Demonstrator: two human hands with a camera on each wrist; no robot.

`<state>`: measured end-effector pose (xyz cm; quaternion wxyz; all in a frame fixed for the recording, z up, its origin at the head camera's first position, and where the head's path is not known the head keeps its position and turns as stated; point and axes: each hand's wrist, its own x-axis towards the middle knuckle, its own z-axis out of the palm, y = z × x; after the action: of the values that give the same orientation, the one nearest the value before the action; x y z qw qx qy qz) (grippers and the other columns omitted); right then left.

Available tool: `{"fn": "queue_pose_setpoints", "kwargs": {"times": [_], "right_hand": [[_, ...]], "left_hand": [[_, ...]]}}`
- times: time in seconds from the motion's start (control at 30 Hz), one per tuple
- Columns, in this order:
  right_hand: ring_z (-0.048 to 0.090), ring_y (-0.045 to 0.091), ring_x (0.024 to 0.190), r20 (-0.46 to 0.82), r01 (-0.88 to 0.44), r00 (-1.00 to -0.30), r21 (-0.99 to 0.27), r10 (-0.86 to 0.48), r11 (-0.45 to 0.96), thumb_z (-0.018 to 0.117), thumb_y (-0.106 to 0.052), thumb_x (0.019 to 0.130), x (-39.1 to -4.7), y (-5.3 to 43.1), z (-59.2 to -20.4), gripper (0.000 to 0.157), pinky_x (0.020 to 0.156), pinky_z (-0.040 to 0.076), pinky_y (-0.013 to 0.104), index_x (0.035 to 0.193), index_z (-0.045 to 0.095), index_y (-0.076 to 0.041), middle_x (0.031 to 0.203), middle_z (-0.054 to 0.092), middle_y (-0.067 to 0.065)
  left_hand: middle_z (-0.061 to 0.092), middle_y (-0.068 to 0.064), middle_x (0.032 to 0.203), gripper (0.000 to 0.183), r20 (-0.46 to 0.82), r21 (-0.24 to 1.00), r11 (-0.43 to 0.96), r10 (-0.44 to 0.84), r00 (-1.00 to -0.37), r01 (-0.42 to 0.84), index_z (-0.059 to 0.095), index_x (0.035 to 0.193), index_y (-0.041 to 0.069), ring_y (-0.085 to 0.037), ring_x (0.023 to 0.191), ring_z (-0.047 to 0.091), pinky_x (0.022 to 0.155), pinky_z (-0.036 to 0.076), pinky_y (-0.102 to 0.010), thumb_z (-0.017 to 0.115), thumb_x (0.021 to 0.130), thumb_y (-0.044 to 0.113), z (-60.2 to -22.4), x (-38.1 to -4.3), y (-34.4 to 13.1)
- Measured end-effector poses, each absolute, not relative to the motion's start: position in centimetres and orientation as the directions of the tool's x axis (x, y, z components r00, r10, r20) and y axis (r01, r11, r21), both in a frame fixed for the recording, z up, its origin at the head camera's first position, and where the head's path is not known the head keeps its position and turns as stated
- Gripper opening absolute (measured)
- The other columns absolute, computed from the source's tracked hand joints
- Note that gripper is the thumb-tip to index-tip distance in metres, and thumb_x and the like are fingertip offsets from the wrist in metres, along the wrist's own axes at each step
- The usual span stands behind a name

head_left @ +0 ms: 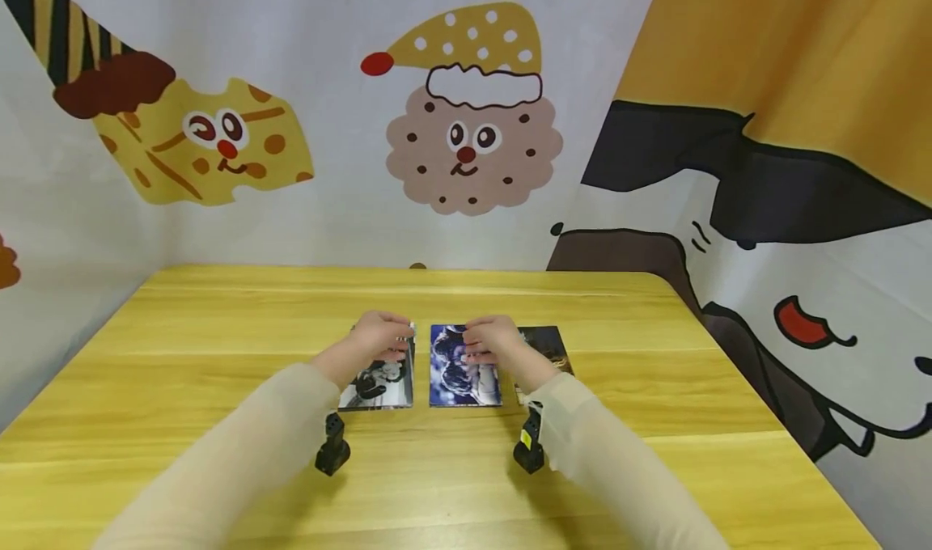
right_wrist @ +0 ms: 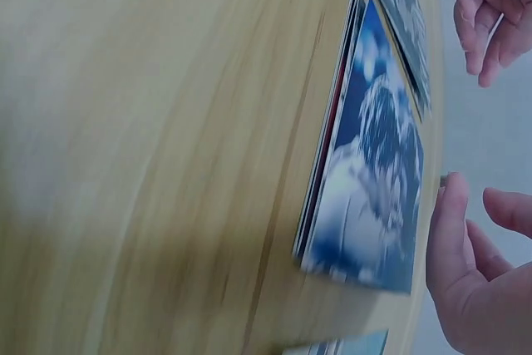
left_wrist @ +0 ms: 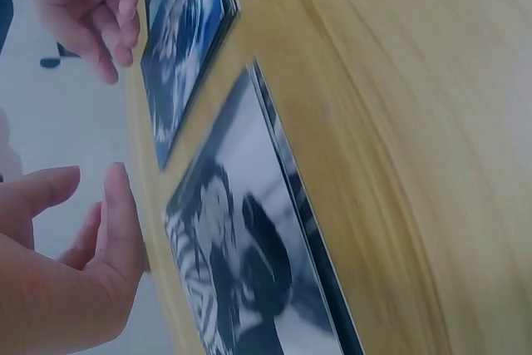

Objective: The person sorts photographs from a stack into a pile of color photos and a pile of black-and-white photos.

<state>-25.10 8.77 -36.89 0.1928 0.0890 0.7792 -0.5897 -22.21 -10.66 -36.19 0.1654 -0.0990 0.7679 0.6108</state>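
Note:
Three piles of photo cards lie side by side on the yellow wooden table (head_left: 218, 323). My left hand (head_left: 389, 333) hovers over the far end of the black-and-white pile (head_left: 379, 384). In the left wrist view this hand (left_wrist: 91, 197) has relaxed fingers with nothing in them, just above the black-and-white pile (left_wrist: 249, 247). My right hand (head_left: 482, 341) sits over the blue pile (head_left: 466, 380). In the right wrist view the right hand (right_wrist: 470, 205) is also empty, beside the blue pile (right_wrist: 374, 164). A dark card (head_left: 548, 346) lies to the right, partly hidden by my right wrist.
Cartoon-printed cloth walls (head_left: 466, 129) close in the table at the back and on both sides. Black wrist cameras (head_left: 332, 445) hang under both forearms. The table's right rear corner (head_left: 655, 279) is rounded.

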Motion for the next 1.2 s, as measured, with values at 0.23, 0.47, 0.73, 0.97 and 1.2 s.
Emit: {"fn": "queue_pose_setpoints", "kwargs": {"times": [0.23, 0.47, 0.73, 0.97, 1.2], "right_hand": [[0.064, 0.026, 0.088, -0.402, 0.369, -0.915, -0.868, -0.035, 0.332, 0.058, -0.004, 0.089, -25.6, 11.0, -37.5, 0.041, 0.069, 0.06, 0.031, 0.129, 0.052, 0.001, 0.117, 0.06, 0.024], [0.061, 0.03, 0.097, -0.399, 0.372, -0.917, -0.848, 0.006, 0.378, 0.057, -0.007, 0.09, -25.6, 12.1, -38.0, 0.043, 0.074, 0.06, 0.034, 0.13, 0.05, 0.003, 0.12, 0.058, 0.024], [0.06, 0.033, 0.101, -0.42, 0.386, -0.908, -0.839, -0.004, 0.383, 0.056, -0.01, 0.092, -25.2, 12.7, -38.2, 0.046, 0.076, 0.06, 0.036, 0.135, 0.044, 0.004, 0.122, 0.057, 0.024], [0.06, 0.032, 0.101, -0.411, 0.377, -0.911, -0.837, -0.001, 0.396, 0.055, -0.012, 0.093, -24.9, 12.5, -38.1, 0.047, 0.076, 0.059, 0.036, 0.136, 0.044, 0.003, 0.121, 0.057, 0.024], [0.058, 0.023, 0.089, -0.402, 0.379, -0.915, -0.835, 0.026, 0.399, 0.056, -0.013, 0.09, -24.9, 12.4, -37.8, 0.048, 0.074, 0.059, 0.033, 0.134, 0.045, 0.004, 0.115, 0.059, 0.021]], "left_hand": [[0.054, -0.026, 0.122, 0.042, -0.378, 0.912, 0.212, 0.093, -0.921, -0.353, 0.045, 0.129, -0.011, -0.022, 0.082, 0.061, 0.072, 0.059, -0.028, 0.052, 0.091, 0.005, -37.0, -22.7, -8.9], [0.056, -0.026, 0.124, 0.039, -0.412, 0.878, 0.286, 0.041, -0.91, -0.384, 0.049, 0.128, -0.007, -0.027, 0.091, 0.065, 0.073, 0.059, -0.026, 0.052, 0.092, 0.006, -37.5, -22.4, -7.6], [0.058, -0.024, 0.122, 0.038, -0.416, 0.872, 0.289, 0.014, -0.909, -0.395, 0.051, 0.128, -0.005, -0.027, 0.092, 0.065, 0.074, 0.059, -0.028, 0.054, 0.092, 0.008, -38.0, -22.3, -7.3], [0.058, -0.025, 0.122, 0.037, -0.405, 0.877, 0.294, 0.023, -0.914, -0.381, 0.052, 0.127, -0.006, -0.031, 0.1, 0.063, 0.077, 0.059, -0.03, 0.054, 0.092, 0.007, -38.2, -22.3, -7.2], [0.055, -0.025, 0.127, 0.035, -0.384, 0.88, 0.317, 0.036, -0.923, -0.354, 0.053, 0.125, -0.005, -0.036, 0.112, 0.058, 0.087, 0.057, -0.035, 0.053, 0.093, 0.008, -38.1, -22.1, -7.2]]}}
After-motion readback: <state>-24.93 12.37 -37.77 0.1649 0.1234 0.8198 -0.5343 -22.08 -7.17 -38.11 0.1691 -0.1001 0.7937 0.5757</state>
